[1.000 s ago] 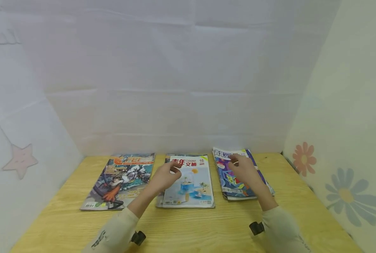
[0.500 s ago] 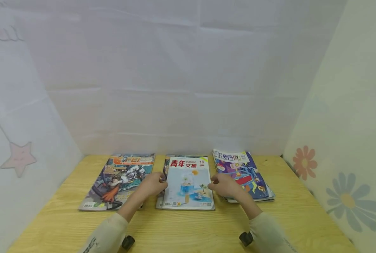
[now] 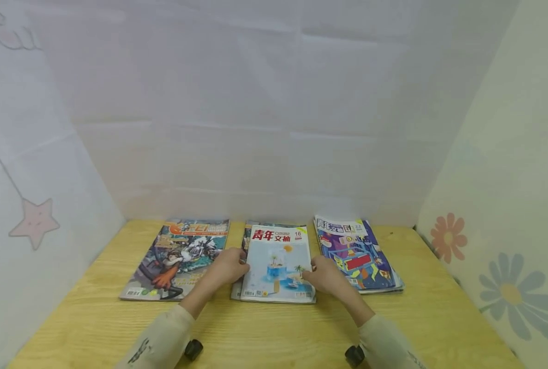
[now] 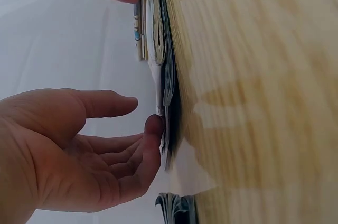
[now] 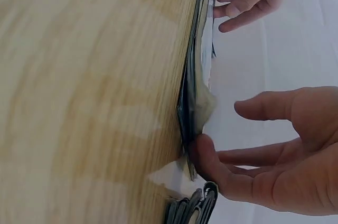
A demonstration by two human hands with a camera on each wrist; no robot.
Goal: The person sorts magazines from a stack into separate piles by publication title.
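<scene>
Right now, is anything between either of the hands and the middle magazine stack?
Nothing visible. The left hand touches the middle stack's left edge and the right hand its right edge, fingertips against the pages in both wrist views.

The middle magazine [image 3: 278,264] between my hands reads "青年文摘" and "16"; the right stack's [image 3: 358,253] title seems similar.

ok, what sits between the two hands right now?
The middle magazine stack: the left hand touches its left edge, the right hand its right edge. The head view shows it best.
</scene>
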